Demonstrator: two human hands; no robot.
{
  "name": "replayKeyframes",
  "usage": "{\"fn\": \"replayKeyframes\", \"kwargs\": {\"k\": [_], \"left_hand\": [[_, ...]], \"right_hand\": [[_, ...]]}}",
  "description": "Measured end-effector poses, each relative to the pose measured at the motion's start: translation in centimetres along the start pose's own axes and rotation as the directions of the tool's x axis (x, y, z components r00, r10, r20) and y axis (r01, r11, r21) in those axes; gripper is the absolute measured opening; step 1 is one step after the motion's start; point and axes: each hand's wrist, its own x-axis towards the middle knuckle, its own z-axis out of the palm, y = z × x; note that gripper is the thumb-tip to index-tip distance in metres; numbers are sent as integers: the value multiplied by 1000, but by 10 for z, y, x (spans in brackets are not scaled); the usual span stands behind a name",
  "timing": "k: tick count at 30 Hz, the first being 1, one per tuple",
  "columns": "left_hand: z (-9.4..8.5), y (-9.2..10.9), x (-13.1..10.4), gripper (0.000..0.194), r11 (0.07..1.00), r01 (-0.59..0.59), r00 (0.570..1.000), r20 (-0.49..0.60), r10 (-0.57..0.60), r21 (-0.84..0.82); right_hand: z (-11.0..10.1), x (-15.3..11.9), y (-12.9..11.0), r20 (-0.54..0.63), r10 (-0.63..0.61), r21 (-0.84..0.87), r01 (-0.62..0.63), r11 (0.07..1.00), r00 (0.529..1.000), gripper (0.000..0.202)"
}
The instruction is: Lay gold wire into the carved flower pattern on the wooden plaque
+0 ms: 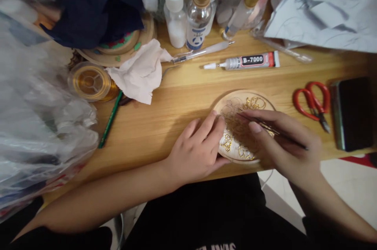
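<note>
- Two hands meet over a round wooden disc [235, 102] at the table's [176, 100] near edge.
- Left hand [197, 149] lies spread, fingertips pressing the disc's left rim.
- Right hand [279, 144] pinches thin tweezers [273, 129] above gold wire patterns.
- Red scissors [313, 102] lie right; a glue tube [250, 61] behind.
</note>
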Motion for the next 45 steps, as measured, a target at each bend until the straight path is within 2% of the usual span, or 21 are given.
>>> {"fn": "replayKeyframes", "kwargs": {"k": [5,9,11,18,37,40,42,45], "left_hand": [[0,0,0,63,1000,-4,1000,-2,4,-3],[1,0,-1,65,1000,18,1000,-11,-18,-13],[1,1,-1,66,999,28,999,-17,-29,-18],[1,1,-1,64,999,33,999,-21,-33,-18],[0,1,1,57,1000,-4,1000,-4,4,7],[-1,1,1,59,1000,-5,1000,0,5,18],[-1,1,1,61,1000,-5,1000,3,5,27],[-1,1,1,60,999,-2,1000,6,2,35]], "right_hand": [[7,0,-2,-86,31,20,-29,999,996,32],[11,2,-7,-97,-75,-166,58,984,993,19],[12,2,-8,-87,-102,-201,83,976,991,16],[17,-2,-4,-83,-84,-148,71,987,993,18],[21,2,-7,-113,-104,-155,86,984,988,16],[14,5,-5,-82,-110,-130,99,987,991,18],[4,13,-2,-25,-161,-102,158,982,987,19],[-13,31,5,179,-319,-60,334,941,931,22]]}}
